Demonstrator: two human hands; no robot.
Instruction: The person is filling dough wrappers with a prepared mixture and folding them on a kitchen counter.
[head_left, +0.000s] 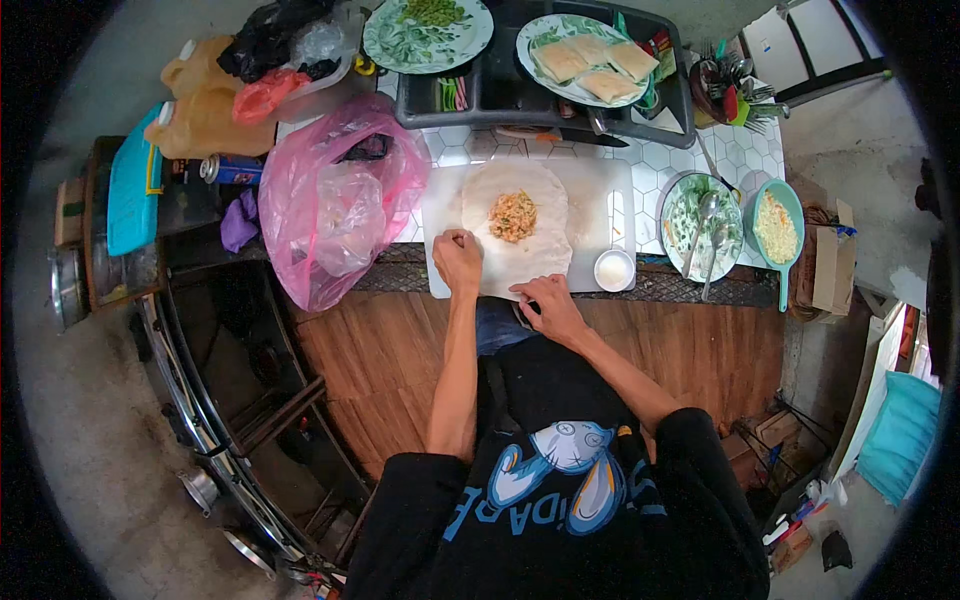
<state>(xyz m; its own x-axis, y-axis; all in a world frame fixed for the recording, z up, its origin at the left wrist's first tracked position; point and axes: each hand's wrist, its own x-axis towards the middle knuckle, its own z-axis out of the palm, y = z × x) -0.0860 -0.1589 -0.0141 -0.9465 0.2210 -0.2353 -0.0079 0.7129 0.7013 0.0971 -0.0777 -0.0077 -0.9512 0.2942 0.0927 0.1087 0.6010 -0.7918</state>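
A sheet of thin dough (544, 206) lies on a pale cutting board (600, 202), with a mound of chopped filling (513, 217) on it. My left hand (458, 259), fingers curled, is at the sheet's left edge; whether it pinches the dough cannot be told. My right hand (550, 304) rests at the near edge of the sheet, thumb and fingers apart, with the fingertips touching the dough. A small white bowl (614, 271) with pale contents stands at the board's near right corner. Folded square wrappers (609, 82) lie on a leaf-patterned plate (527, 37) beyond the board.
A pink plastic bag (289, 225) stands left of the board. Right of it are a patterned plate (671, 225) with spoons and a green strainer (799, 225) of shredded food. A knife (592, 139) lies before the dark rack (487, 118). Another plate (382, 45) holds chopped greens.
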